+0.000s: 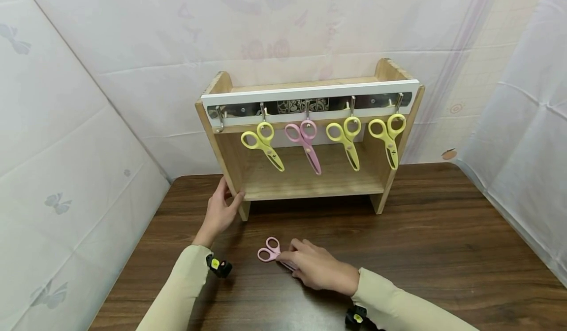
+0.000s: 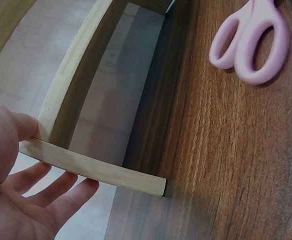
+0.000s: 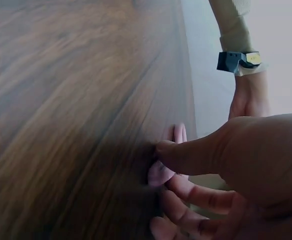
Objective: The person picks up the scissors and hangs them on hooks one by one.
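Observation:
My left hand (image 1: pixel 220 212) grips the lower left side panel of a small wooden shelf (image 1: pixel 310 193), thumb in front and fingers on the outer side; the left wrist view shows this grip on the panel (image 2: pixel 101 170). Pink scissors (image 1: pixel 269 250) lie on the table in front of the shelf, handle loops pointing left and away. My right hand (image 1: pixel 316 266) pinches them by the blade end, which its fingers partly hide. In the right wrist view the thumb and fingers close on the pink scissors (image 3: pixel 161 172) near the tabletop.
Along the shelf's white rail (image 1: pixel 257 94), pink scissors (image 1: pixel 305 141) and several yellow scissors (image 1: pixel 345 139) hang from metal hooks. The leftmost hook (image 1: pixel 219 119) holds nothing. Dark wooden table (image 1: pixel 443 252) surrounds the shelf, with patterned white curtains (image 1: pixel 79 124) behind and beside it.

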### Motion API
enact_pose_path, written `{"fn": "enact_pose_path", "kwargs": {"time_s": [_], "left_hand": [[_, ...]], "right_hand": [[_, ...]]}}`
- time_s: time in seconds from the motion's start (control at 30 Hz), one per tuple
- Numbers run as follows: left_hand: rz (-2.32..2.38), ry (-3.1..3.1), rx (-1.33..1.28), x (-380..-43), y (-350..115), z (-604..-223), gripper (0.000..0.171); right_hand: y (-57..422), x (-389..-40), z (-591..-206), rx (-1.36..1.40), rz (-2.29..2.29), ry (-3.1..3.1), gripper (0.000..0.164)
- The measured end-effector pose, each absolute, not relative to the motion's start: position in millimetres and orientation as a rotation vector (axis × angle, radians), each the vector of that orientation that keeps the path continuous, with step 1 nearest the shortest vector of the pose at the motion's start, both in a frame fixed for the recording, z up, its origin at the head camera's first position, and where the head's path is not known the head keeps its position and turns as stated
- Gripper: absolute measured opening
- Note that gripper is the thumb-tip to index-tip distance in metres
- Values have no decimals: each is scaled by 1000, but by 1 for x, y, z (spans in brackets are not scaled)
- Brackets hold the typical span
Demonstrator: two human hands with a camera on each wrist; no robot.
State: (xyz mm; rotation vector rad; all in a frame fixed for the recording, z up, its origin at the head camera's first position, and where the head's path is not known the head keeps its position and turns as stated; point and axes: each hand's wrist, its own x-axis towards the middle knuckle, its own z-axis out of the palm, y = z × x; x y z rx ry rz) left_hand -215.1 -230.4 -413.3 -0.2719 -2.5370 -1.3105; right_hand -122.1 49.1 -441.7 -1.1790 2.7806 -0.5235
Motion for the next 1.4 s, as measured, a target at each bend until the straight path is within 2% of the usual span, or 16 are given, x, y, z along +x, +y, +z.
{"fn": "enact_pose_path", "kwargs": {"time_s": [0.17, 0.37, 0.53, 0.73, 1.0, 1.4], "left_hand": [[-1307, -2533, -276, -216, -231, -412, 61], [-1309, -2540, -278, -215, -232, -411, 61], [-1312, -2542, -286, -215, -232, -411, 62], [-1326, -2534, -292, -215, -232, -411, 62], [-1326, -2544, -296, -215, -232, -413, 62], [-1311, -2546, -287, -215, -232, -412, 61]], "right_hand": [[63, -126, -442, -1267, -572, 2775, 49], [68, -135, -445, -1298, -606, 2793, 31], [68, -139, -445, -1300, -634, 2777, 24], [68, -141, -443, -1270, -655, 2759, 24], [69, -145, -450, -1258, -694, 2807, 13], [71, -147, -453, -1280, -725, 2855, 15]]}}
